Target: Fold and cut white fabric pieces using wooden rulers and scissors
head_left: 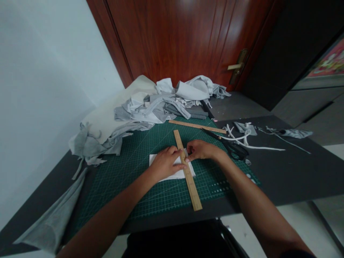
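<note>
A folded white cloth (174,174) lies on the green cutting mat (161,200), with a wooden ruler (192,188) laid across its right part. My left hand (166,163) rests flat on the cloth, fingers and thumb apart, their tips against the ruler. To the right of the ruler, my right hand (200,149) has its fingers curled in at the cloth's right edge; its thumb tip touches the ruler's side. The fingers partly hide that edge. Black-handled scissors (236,149) lie on the mat's right side, just beyond my right forearm.
Grey and white fabric scraps (161,105) are heaped along the back and left. A second wooden ruler (197,126) lies behind the cloth. White cord-like strips (258,147) and small scraps (245,128) are on the right of the dark table (295,172). Behind stands a brown door (172,39).
</note>
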Available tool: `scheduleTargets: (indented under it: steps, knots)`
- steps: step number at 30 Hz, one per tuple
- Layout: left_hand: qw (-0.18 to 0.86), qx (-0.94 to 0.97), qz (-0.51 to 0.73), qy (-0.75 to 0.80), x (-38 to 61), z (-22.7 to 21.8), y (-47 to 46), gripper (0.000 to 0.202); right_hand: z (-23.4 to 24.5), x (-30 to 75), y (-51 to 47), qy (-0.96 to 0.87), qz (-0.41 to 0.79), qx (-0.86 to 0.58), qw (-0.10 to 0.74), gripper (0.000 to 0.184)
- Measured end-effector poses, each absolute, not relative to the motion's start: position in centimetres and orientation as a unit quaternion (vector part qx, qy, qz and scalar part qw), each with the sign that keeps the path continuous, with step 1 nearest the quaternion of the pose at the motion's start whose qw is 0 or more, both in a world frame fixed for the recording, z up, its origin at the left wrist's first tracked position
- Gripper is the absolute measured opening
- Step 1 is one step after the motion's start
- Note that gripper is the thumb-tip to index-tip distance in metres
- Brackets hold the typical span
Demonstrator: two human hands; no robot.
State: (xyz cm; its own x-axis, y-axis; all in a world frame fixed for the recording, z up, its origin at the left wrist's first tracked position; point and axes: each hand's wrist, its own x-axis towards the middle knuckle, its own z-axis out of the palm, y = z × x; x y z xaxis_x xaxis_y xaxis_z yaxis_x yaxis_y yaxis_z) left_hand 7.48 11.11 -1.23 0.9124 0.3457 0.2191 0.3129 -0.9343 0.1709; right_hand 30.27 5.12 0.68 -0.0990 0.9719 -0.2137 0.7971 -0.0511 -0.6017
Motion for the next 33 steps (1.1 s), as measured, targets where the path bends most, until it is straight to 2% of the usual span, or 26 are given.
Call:
scheduleTargets:
  steps: [12,16,20,24,33]
  knots:
    - [0.077,0.973,0.13,0.173,7.5,-1.3,11.2,0.052,0.9,30.5,5.0,-0.68,0.322,-0.641,0.151,0.043]
    - [0.077,0.974,0.124,0.174,7.5,-1.5,11.3,0.056,0.9,31.5,5.1,-0.674,0.342,-0.632,0.171,0.03]
    - [0.072,0.975,0.122,0.171,7.4,-1.5,11.4,0.059,0.7,31.9,5.5,-0.672,0.289,-0.65,0.204,0.019]
    - [0.067,0.976,0.111,0.175,7.5,-1.3,11.3,0.059,0.3,30.9,5.6,-0.671,0.266,-0.654,0.227,0.022]
    - [0.062,0.977,0.112,0.173,7.5,-1.3,11.2,0.054,0.1,29.9,5.7,-0.642,0.279,-0.683,0.206,0.027]
